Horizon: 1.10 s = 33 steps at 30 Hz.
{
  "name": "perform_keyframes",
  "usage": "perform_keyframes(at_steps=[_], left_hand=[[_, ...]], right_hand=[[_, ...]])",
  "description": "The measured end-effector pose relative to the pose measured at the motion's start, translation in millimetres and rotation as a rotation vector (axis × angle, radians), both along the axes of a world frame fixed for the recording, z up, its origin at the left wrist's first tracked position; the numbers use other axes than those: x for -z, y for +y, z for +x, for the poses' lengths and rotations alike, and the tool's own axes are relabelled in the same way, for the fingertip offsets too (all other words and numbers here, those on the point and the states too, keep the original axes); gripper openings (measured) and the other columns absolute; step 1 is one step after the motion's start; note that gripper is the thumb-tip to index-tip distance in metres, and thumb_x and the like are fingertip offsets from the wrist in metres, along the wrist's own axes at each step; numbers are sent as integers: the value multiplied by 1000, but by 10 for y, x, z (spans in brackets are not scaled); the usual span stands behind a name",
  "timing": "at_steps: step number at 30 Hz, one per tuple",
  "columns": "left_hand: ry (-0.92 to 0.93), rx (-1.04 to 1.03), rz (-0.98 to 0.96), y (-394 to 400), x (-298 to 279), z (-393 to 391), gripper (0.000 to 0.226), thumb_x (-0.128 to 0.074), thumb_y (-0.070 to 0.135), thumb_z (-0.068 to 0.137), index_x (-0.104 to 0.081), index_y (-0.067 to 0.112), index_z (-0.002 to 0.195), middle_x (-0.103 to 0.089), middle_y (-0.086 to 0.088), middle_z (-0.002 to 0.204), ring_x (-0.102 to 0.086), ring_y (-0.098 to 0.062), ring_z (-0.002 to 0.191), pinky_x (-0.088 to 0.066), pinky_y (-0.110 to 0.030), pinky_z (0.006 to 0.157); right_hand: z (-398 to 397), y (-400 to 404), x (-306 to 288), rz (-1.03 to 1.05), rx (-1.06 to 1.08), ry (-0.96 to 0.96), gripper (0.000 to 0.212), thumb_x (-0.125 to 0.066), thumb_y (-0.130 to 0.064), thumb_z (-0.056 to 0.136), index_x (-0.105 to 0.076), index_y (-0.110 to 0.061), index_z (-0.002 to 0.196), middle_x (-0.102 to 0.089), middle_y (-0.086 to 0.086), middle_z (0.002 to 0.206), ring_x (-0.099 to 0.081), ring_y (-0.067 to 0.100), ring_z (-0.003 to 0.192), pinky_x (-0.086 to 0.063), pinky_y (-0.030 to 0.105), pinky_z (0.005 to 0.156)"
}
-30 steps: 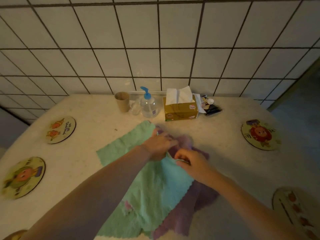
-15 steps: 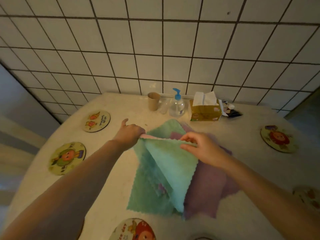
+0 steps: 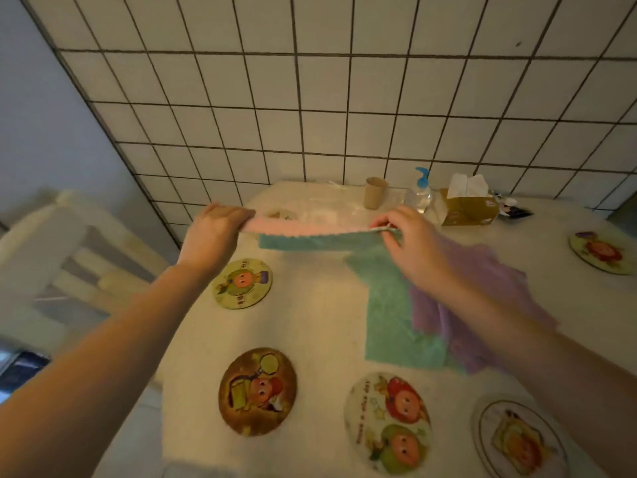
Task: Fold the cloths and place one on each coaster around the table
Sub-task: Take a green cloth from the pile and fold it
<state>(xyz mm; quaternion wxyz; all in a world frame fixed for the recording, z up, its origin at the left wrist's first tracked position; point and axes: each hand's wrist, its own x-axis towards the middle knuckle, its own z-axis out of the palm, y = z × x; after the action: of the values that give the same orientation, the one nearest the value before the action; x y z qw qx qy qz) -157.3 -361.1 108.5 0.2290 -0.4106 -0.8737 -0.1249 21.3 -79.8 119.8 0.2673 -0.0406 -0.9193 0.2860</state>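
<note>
A white tiled wall with dark grout rises behind a pale tabletop in dim, warm light. Both forearms reach forward from the lower corners, raised above the surface. The left hand is closed, knuckles up, pinching one end of a cloth that is pink on top and green beneath; the right hand pinches the other end between thumb and fingers, so the cloth stretches taut and level between them in the air. Below the right hand a green cloth lies flat, overlapping a purple cloth that spreads to its right. Round picture coasters ring the tabletop: one just under the left wrist, a brown one nearer, two more along the near edge, one at far right. By the wall stand a paper cup, a pump bottle and a tissue box.
</note>
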Motion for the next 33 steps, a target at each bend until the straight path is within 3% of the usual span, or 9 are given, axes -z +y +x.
perform_keyframes(at_steps=[3, 6, 10, 14, 17, 23, 26, 29, 33], left_hand=[[-109, 37, -77, -514, 432, 335, 36, -74, 3, 78, -69, 10, 112, -72, -9, 109, -67, -28, 95, -51, -44, 89], [-219, 97, -163, -873, 1009, 698, 40, -78, -2, 69, -74, 11, 106, -73, -9, 105, -70, -26, 94, -54, -41, 85], [-289, 135, -368, -1185, 1558, 1234, 31, -75, 23, 54, -79, 26, 84, -76, 7, 87, -73, -9, 78, -55, -19, 67], [-563, 71, -450, -1486, 2071, 1534, 49, -81, 9, 66, -72, 24, 112, -70, 1, 114, -67, -18, 106, -53, -30, 87], [-702, 56, -488, -1532, 2080, 1657, 48, -57, 10, 91, -53, 22, 137, -48, 2, 143, -42, -18, 136, -29, -29, 113], [-841, 4, -427, -1544, 1963, 1647, 43, -50, 15, 96, -50, 23, 138, -43, -3, 148, -34, -18, 140, -21, -27, 115], [-967, -53, -272, -1500, 1875, 1551, 37, -52, 12, 94, -62, 25, 128, -56, 1, 137, -48, -17, 128, -29, -24, 109], [-1119, -167, 14, -1422, 1792, 1429, 38, -56, 1, 88, -72, 28, 108, -69, 5, 115, -59, -13, 110, -41, -23, 99], [-1328, -344, 414, -1229, 1726, 1224, 24, -60, 3, 90, -72, 22, 82, -67, 2, 81, -61, -10, 79, -51, -21, 74]], right_hand=[[210, -307, 473, -18, -23, -126, 22, -60, 5, 79, -67, -13, 89, -60, -1, 91, -55, 20, 92, -44, 31, 82], [479, -561, 1029, -1, -26, -293, 21, -60, 4, 79, -67, -14, 86, -54, -9, 90, -54, 22, 97, -37, 26, 81], [871, -836, 1603, 69, -98, -599, 14, -56, -9, 88, -65, -17, 95, -49, -11, 96, -47, 12, 103, -31, 19, 80], [1202, -1045, 1876, 164, -227, -815, 12, -51, -20, 93, -59, -25, 100, -47, -18, 97, -47, 4, 97, -36, 17, 79], [1337, -1098, 1911, 141, -247, -878, 9, -50, -24, 94, -58, -26, 97, -48, -19, 96, -49, 1, 90, -36, 14, 68], [1430, -1062, 1911, 16, -135, -865, 2, -59, -25, 89, -58, -26, 90, -56, -16, 92, -53, -3, 83, -41, 14, 65], [1326, -970, 1871, -143, -38, -761, 16, -64, -14, 85, -60, -30, 86, -59, -19, 88, -56, -5, 83, -44, 12, 68], [1121, -887, 1790, -312, 64, -649, 17, -65, -7, 83, -63, -22, 90, -62, -15, 88, -58, -5, 84, -46, 8, 68], [727, -721, 1767, -491, 182, -608, 12, -66, -12, 84, -64, -21, 91, -66, -10, 88, -62, 3, 83, -50, 17, 71]])
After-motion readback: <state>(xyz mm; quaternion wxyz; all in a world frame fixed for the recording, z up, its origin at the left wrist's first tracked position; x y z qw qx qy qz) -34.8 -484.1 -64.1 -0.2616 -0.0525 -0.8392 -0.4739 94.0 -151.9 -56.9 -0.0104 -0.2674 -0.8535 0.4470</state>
